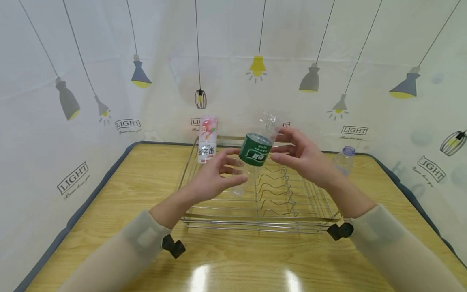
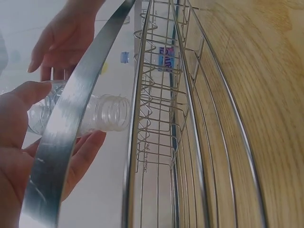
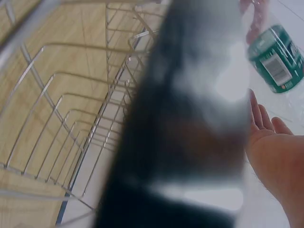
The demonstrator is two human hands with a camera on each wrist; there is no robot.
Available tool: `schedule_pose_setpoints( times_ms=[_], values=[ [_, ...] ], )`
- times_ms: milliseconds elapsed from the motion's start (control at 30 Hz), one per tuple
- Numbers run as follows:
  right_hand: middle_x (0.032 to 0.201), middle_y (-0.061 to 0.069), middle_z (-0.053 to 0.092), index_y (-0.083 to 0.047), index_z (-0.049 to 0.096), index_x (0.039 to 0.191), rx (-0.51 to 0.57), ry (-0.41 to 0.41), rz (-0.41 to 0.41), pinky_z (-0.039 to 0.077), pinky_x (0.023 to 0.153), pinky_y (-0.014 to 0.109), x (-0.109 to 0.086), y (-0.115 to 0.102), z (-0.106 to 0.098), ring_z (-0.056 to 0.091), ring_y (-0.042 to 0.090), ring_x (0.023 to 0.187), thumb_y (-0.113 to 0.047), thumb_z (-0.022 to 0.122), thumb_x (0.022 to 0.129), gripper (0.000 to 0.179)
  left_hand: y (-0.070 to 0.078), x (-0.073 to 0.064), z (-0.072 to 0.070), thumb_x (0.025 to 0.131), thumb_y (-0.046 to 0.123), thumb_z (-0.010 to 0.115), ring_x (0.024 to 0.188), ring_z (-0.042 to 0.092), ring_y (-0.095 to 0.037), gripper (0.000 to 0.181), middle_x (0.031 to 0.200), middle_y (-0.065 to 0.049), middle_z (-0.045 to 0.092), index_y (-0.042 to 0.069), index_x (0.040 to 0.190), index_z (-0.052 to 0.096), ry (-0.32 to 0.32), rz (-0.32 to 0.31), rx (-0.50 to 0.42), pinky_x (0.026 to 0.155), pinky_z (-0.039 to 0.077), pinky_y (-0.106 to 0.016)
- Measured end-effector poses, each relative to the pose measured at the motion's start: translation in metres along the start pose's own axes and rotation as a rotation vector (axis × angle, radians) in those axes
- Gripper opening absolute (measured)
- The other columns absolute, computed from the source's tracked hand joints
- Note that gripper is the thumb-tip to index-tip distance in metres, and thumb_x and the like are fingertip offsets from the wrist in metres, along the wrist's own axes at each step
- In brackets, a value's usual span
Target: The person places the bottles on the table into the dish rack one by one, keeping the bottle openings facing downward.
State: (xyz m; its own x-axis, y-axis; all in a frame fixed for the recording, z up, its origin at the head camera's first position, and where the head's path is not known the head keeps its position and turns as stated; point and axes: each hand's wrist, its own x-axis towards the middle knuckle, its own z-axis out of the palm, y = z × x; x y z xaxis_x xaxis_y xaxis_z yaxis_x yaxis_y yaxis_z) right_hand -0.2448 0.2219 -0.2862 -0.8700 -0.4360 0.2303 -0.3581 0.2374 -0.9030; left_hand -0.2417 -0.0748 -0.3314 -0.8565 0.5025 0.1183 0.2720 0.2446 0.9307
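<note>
Above the wire rack tilts a clear plastic bottle with a green label, its uncapped neck pointing down. My left hand grips its lower part, thumb on one side and fingers on the other. The right hand is close beside the upper part with its fingers spread. In the right wrist view, a gap shows between the right hand and the green label. A metal bar hides part of the bottle in the left wrist view.
The metal wire rack stands on a wooden table under both hands. At its back left is a pink and white bottle. Behind the right forearm stands a clear bottle with a purple-blue cap. Printed curtains surround the table.
</note>
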Motion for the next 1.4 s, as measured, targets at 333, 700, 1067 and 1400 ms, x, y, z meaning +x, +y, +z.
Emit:
schedule_pose_setpoints(
  times_ms=[333, 700, 1067, 1400],
  values=[
    [0.155, 0.018, 0.051, -0.018, 0.028, 0.17, 0.032, -0.019, 0.018, 0.063, 0.1, 0.033, 0.007, 0.005, 0.019, 0.065, 0.034, 0.135, -0.006, 0.072, 0.106, 0.079, 0.003, 0.0, 0.006, 0.103, 0.032, 0.08, 0.13, 0.071, -0.034, 0.074, 0.146, -0.009, 0.064, 0.03, 0.164, 0.038, -0.018, -0.039, -0.046, 0.107, 0.059, -0.058],
    [0.156, 0.016, 0.049, -0.024, 0.026, 0.17, 0.062, -0.006, 0.045, 0.064, 0.103, 0.046, 0.009, 0.005, 0.032, 0.065, 0.039, 0.135, -0.009, 0.076, 0.103, 0.085, 0.001, 0.0, 0.009, 0.104, 0.027, 0.079, 0.124, 0.073, -0.033, 0.073, 0.145, -0.015, 0.057, 0.027, 0.164, 0.037, -0.026, -0.031, -0.12, 0.106, 0.06, -0.059],
    [0.154, 0.018, 0.051, -0.021, 0.024, 0.171, 0.007, 0.027, 0.018, 0.064, 0.097, 0.034, 0.015, -0.006, 0.033, 0.063, 0.036, 0.131, -0.011, 0.076, 0.103, 0.085, 0.001, -0.005, -0.003, 0.103, 0.028, 0.08, 0.131, 0.067, -0.034, 0.068, 0.15, -0.015, 0.057, 0.021, 0.161, 0.045, -0.009, -0.001, -0.078, 0.104, 0.063, -0.053],
    [0.15, 0.016, 0.05, -0.026, 0.027, 0.169, 0.022, 0.075, 0.007, 0.063, 0.098, 0.033, 0.035, -0.021, 0.024, 0.064, 0.031, 0.125, -0.013, 0.076, 0.103, 0.084, -0.017, -0.041, -0.042, 0.101, 0.027, 0.081, 0.12, 0.069, -0.027, 0.059, 0.143, -0.008, 0.065, 0.024, 0.154, 0.055, 0.082, 0.014, 0.104, 0.098, 0.061, -0.042]
  ],
)
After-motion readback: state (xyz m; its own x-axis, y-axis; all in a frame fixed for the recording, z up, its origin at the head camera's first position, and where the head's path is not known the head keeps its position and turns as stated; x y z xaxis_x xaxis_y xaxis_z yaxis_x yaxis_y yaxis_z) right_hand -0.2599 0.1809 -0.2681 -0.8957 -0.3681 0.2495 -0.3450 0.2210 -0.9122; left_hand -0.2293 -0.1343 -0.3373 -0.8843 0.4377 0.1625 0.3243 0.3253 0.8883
